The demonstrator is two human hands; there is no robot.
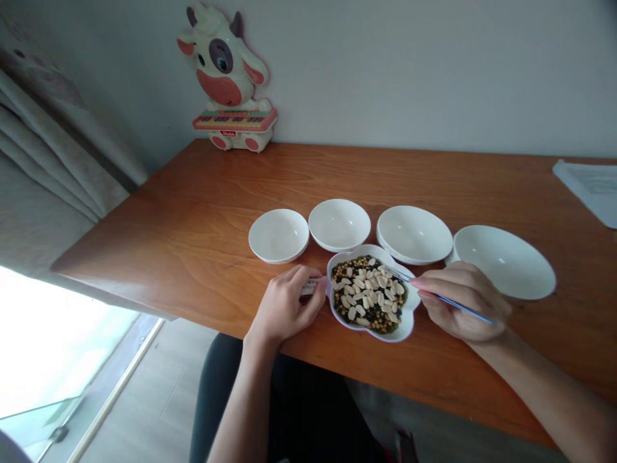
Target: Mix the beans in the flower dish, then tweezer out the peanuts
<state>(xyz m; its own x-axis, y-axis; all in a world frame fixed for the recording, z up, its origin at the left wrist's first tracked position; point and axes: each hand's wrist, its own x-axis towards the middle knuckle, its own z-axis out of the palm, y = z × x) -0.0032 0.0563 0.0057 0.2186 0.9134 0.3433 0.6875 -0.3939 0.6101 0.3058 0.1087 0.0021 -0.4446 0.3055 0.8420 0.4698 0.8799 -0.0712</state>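
Note:
A flower-shaped white bowl (pixel 407 318) with a pale lilac rim stands near the table's front edge. It holds whole peeled peanuts (pixel 357 311) lying over a mix of small yellow, black and green grains or beans. My left hand (pixel 289 302) is closed on the bowl's short handle at its left side, where a white label shows between thumb and fingers. My right hand (pixel 460 301) pinches slim metal tweezers (pixel 463 309), bluish along the shaft. Their tips reach over the peanuts at the upper right of the bowl; whether they grip a peanut I cannot tell.
Behind the flower-shaped bowl, several round white bowls stand in a row: far left (pixel 278 238), middle left (pixel 340 226), middle right (pixel 414 236) and far right (pixel 504 263). A toy cow with a keyboard (pixel 234 122) stands at the back left. Paper (pixel 590 186) lies far right.

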